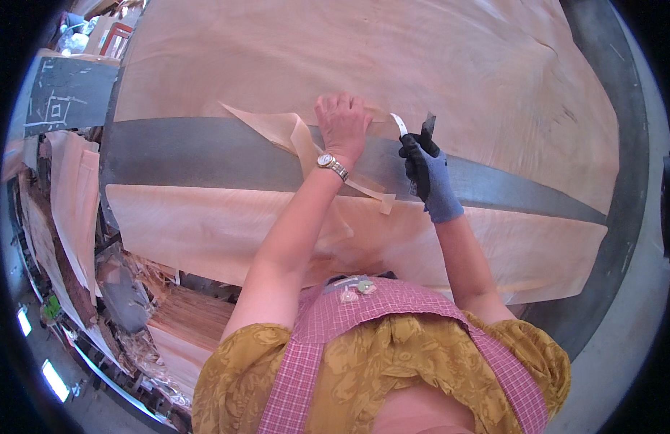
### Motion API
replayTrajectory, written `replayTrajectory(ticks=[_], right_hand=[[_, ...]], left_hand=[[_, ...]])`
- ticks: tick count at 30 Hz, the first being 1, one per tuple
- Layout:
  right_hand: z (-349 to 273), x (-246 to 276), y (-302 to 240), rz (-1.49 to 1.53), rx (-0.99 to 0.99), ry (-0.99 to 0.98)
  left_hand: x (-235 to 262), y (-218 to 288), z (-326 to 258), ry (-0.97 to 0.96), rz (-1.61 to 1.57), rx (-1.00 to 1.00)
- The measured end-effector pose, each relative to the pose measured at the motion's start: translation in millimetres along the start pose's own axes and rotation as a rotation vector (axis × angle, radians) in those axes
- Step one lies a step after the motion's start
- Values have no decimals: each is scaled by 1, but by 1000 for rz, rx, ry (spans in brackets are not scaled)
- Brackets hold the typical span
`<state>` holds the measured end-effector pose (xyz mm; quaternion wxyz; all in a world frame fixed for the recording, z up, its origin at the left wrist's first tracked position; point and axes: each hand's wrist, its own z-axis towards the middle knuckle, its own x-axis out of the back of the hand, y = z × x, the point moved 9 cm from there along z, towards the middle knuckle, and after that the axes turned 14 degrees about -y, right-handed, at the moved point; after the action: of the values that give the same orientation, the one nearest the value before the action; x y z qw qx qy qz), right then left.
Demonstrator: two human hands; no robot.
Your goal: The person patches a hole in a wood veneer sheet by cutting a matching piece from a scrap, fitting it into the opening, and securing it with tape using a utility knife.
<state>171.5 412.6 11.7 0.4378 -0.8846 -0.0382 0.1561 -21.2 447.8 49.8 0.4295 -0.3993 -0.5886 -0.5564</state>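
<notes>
My left hand (342,123), bare and with a wristwatch (333,167) at its wrist, is closed with bent fingers at the near edge of a large pale wood veneer sheet (349,50). It appears to grip a narrow veneer strip (300,141), which twists out to the left; the fingertips are hidden. To its right, my right hand (427,173), in a blue and black glove, is wrapped round a knife (401,125) with a pale curved blade pointing up and away. A dark flat piece (430,124) also juts from this hand; its kind is unclear.
Between the large sheet and a nearer veneer sheet (197,224) runs a bare grey tabletop band (161,155). A cut scrap (371,192) crosses it. Left of the table are a dark board (71,94), upright veneer pieces (73,188) and a veneer stack (194,318).
</notes>
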Motion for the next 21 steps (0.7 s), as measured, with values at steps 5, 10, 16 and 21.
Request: replayTrajectory(ticks=[5, 10, 16, 21], right_hand=[[5, -20, -44, -3, 116, -21], [13, -11, -23, -3, 50, -42], [6, 5, 29, 5, -103, -9], [16, 7, 39, 18, -98, -26]], left_hand=[[-12, -2, -3, -45, 25, 23], [-19, 0, -2, -29, -67, -30], [-9, 16, -3, -5, -156, -243], [-23, 36, -18, -20, -65, -702]])
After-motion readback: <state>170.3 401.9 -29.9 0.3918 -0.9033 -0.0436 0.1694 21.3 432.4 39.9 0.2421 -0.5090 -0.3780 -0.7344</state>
